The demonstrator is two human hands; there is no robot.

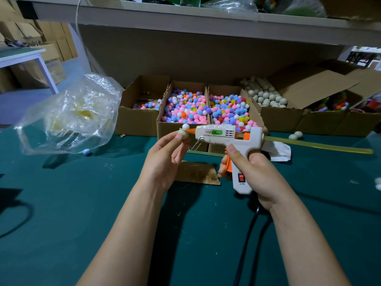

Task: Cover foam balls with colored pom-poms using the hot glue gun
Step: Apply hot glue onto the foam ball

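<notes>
While a crumpled clear plastic bag point(68, 114) sits at the left of the frame on the dark teal bench point(61, 203), a lone pale blue pom-pom point(86, 152) lies just below the bag's edge. Right of the bag, a row of open brown cardboard boxes point(140, 122) runs along the back of the bench; the two in the middle are heaped with small multicoloured pom-poms point(185, 108).

At centre frame, the left hand point(165, 159) is raised. Its grip pinches a small off-white foam ball point(184, 136) between thumb and fingertips, and a white pom-pom point(185, 126) sits on top of that ball. The orange nozzle point(190, 131) of a white hot glue gun point(224, 137) points left and meets the ball just below the pom-pom. A flat scrap of brown cardboard point(195, 172) lies on the bench beneath.

The right hand point(253, 168) has its grip curled round the gun's handle, fingertips wrapped onto the orange trigger point(228, 164). A translucent yellowish glue stick point(319, 144) juts from the gun's back towards the right edge. In the upper right, another box holds plain white foam balls point(266, 96).
</notes>
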